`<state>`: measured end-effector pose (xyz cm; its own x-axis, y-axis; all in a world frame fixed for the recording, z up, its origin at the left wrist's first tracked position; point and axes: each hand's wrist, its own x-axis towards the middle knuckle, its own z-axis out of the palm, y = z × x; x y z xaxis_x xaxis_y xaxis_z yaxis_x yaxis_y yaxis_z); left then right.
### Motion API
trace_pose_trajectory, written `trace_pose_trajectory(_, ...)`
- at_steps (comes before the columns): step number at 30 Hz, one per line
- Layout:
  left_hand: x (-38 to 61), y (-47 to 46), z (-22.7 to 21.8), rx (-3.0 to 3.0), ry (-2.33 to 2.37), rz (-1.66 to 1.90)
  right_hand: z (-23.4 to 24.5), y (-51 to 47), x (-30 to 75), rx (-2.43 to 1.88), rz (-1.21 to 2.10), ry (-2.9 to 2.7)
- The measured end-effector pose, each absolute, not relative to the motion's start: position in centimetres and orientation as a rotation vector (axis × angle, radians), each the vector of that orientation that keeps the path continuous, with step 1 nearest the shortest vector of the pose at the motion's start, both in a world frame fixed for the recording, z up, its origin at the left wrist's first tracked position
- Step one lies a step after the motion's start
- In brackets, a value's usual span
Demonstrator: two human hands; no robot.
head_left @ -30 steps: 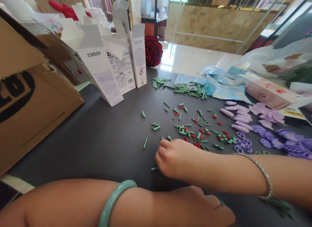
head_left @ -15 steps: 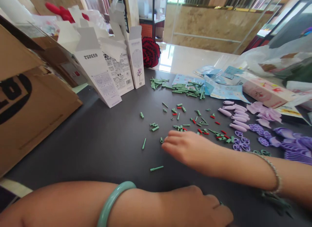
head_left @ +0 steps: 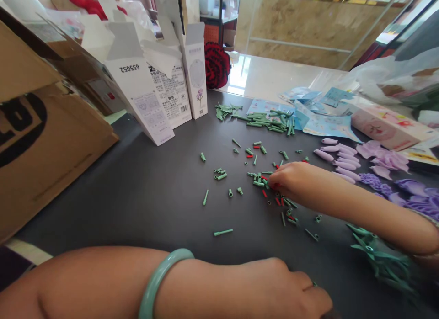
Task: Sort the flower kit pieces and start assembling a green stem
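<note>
Sage-green plastic stems (head_left: 223, 232) and small red pins (head_left: 264, 193) dot the charcoal tabletop (head_left: 137, 209) mid-frame; lilac petals (head_left: 387, 161) lie right; a pale jade-green bangle (head_left: 157, 278) sits lower left; black lettering (head_left: 20, 127) marks brown cardboard (head_left: 68, 145) at left.

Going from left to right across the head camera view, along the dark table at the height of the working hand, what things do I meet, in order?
Cardboard box → white product box → green plastic rod → cluster of green and red plastic pieces → right hand → lilac plastic pieces → purple plastic petals
</note>
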<state>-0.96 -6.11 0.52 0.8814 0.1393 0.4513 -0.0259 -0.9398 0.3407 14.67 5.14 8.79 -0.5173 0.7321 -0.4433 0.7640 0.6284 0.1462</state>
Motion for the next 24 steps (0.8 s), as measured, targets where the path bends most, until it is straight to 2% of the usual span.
trace_pose_trajectory(15, -0.9, -6.1, 0.5, 2.712, 0.091, 0.674, 7.6, 4.5, 15.2, 1.308, -0.243, 2.479)
trace_pose_trajectory(24, -0.8, -6.3, 0.3, 2.685, 0.101, 0.742, 7.3, 3.6, 14.5, 1.211, -0.148, 2.566)
